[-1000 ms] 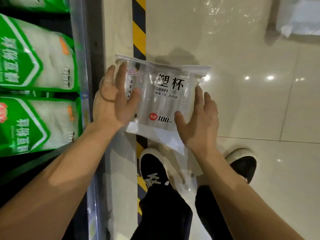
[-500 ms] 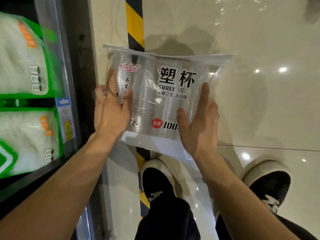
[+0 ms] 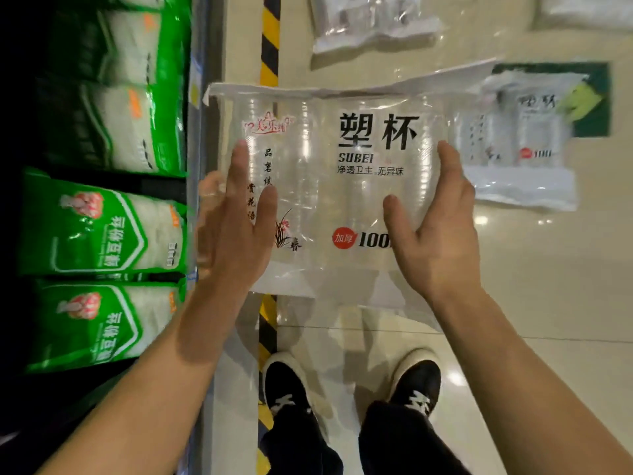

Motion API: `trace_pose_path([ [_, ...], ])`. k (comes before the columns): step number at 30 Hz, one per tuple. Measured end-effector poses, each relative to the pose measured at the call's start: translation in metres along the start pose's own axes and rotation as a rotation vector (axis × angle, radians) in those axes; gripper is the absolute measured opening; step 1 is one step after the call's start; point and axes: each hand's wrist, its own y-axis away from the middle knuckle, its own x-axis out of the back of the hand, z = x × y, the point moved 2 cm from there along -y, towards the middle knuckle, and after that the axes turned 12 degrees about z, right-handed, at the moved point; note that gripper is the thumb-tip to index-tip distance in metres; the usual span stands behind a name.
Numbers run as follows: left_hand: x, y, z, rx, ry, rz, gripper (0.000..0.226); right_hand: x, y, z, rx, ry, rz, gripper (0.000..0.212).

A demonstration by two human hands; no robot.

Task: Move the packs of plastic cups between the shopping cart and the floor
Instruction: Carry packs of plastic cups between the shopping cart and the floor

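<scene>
1. Pack of plastic cups: a clear bag with black lettering and a red dot near its lower edge, held in the air in front of the person, above the glossy tiled floor.
2. The left hand grips the left side of the pack of plastic cups. Its thumb and one finger press the front, and other fingers show blurred through the plastic behind.
3. The right hand clasps the right side, thumb on the front and fingers running up along the edge.
4. A second pack lies flat on the floor just right of the held one, partly over a dark green mat.
5. A third pack lies on the floor further ahead, near the top edge of the view.
6. A yellow-and-black stripe runs along the floor under the held pack.
7. Green bags fill a shelf on the left.
8. Two black shoes with white soles stand on the floor below the hands.
</scene>
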Motion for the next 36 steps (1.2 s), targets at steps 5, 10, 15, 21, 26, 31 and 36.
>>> trace_pose_path([
  [5,0.129,-0.038,0.124,-0.086,0.163,0.202,0.062,0.141,-0.068,-0.115,0.12,-0.028,0.123,0.075],
  [10,0.287,-0.07,0.259,-0.196,0.24,0.316,0.062,0.296,-0.119,-0.247,0.257,-0.033,0.237,0.076],
  [15,0.454,-0.087,0.381,-0.344,0.386,0.466,0.067,0.461,-0.143,-0.38,0.415,-0.048,0.372,0.077],
  [21,0.638,-0.062,0.51,-0.433,0.483,0.635,0.065,0.638,-0.129,-0.507,0.561,-0.093,0.544,0.078],
  [26,0.74,-0.013,0.596,-0.537,0.562,0.706,0.065,0.764,-0.098,-0.565,0.619,-0.132,0.735,0.077],
  [31,0.795,0.029,0.661,-0.653,0.662,0.752,0.065,0.855,-0.072,-0.583,0.664,-0.169,0.871,0.073],
  [36,0.81,0.068,0.717,-0.733,0.687,0.73,0.066,0.925,-0.051,-0.567,0.698,-0.176,0.972,0.075],
])
